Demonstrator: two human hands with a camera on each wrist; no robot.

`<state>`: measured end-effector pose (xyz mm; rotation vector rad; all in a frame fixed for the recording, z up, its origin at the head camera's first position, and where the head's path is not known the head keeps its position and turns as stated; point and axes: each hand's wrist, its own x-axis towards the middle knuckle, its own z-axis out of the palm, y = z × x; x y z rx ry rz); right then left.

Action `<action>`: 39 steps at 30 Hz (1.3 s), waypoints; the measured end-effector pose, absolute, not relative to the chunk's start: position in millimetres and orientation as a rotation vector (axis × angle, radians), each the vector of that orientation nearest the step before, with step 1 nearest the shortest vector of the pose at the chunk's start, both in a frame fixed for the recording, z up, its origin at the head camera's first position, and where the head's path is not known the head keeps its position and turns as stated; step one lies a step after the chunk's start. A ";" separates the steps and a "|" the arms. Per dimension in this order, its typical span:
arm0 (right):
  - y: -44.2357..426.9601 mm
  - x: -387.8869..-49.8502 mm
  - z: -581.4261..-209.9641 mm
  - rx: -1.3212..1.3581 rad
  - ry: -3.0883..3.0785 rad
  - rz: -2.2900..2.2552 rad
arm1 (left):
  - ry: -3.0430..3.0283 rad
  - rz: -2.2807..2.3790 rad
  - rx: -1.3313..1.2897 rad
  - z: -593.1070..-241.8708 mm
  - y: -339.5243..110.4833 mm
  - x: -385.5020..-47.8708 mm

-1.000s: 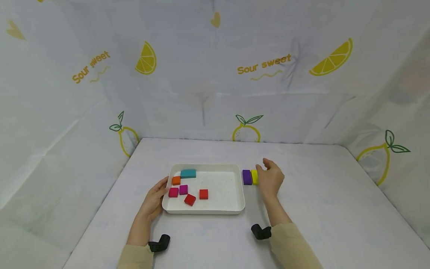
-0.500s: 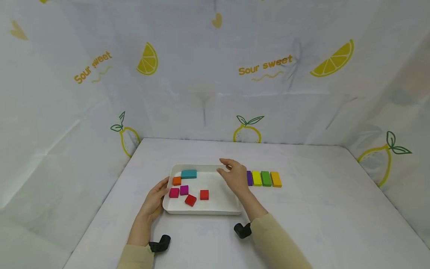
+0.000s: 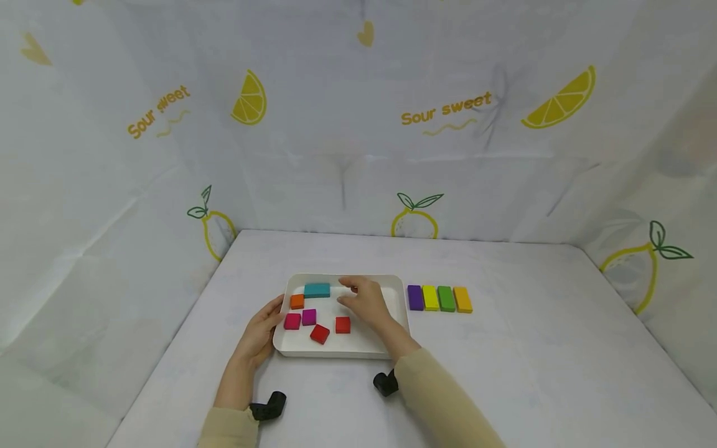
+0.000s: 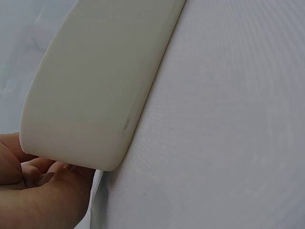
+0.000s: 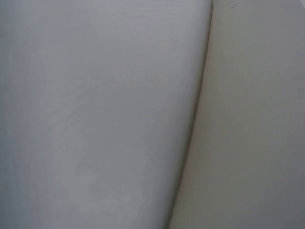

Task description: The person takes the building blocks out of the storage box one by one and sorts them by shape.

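Observation:
A white rectangular tray (image 3: 372, 339) sits mid-table in the head view, with small coloured blocks inside. My left hand (image 3: 257, 333) holds its left end, the thumb at the rim; the left wrist view shows curled fingers (image 4: 62, 183) against the tray's end wall. Over the tray hovers my right hand (image 3: 366, 303), thumb and fingers apart with nothing between them. Left of its fingertips lies a teal oblong block (image 3: 317, 290). A red square block (image 3: 343, 325) lies below them. Only tray wall (image 5: 248, 124) and tablecloth show in the right wrist view.
Other tray blocks are orange (image 3: 297, 302), pink (image 3: 292, 321), magenta (image 3: 309, 317) and a tilted red one (image 3: 320, 334). Right of the tray stand oblong blocks in a row: purple (image 3: 416, 297), yellow (image 3: 430, 298), green (image 3: 446, 298) and amber (image 3: 462, 300).
My right hand has moved left from the row of blocks to above the tray, uncovering the green and amber blocks. The left hand stays on the tray.

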<state>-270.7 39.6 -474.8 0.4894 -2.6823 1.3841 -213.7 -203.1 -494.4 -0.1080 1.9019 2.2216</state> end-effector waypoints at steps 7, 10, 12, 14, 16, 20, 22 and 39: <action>28.7 -275.7 -480.1 0.546 -2.736 1.435 | 1.905 2.219 -0.101 -493.7 -203.5 -212.1; 25.1 -276.4 -481.7 0.561 -2.745 1.437 | 1.919 2.208 -0.106 -493.4 -203.8 -211.2; 23.0 -276.8 -481.9 0.571 -2.749 1.415 | 1.928 2.201 -0.111 -493.7 -203.9 -210.5; 20.8 -278.0 -481.3 0.583 -2.753 1.395 | 1.933 2.200 -0.105 -493.5 -204.1 -210.0; 18.8 -279.1 -480.9 0.596 -2.763 1.380 | 1.931 2.202 -0.099 -493.6 -204.5 -210.1; 16.1 -279.2 -481.9 0.630 -2.781 1.349 | 1.918 2.212 -0.088 -493.5 -204.6 -210.3; 15.9 -279.0 -483.1 0.632 -2.797 1.322 | 1.914 2.215 -0.084 -493.7 -204.4 -210.5; 17.5 -275.9 -482.7 0.711 -2.826 1.282 | 1.912 2.215 -0.079 -494.4 -204.1 -211.8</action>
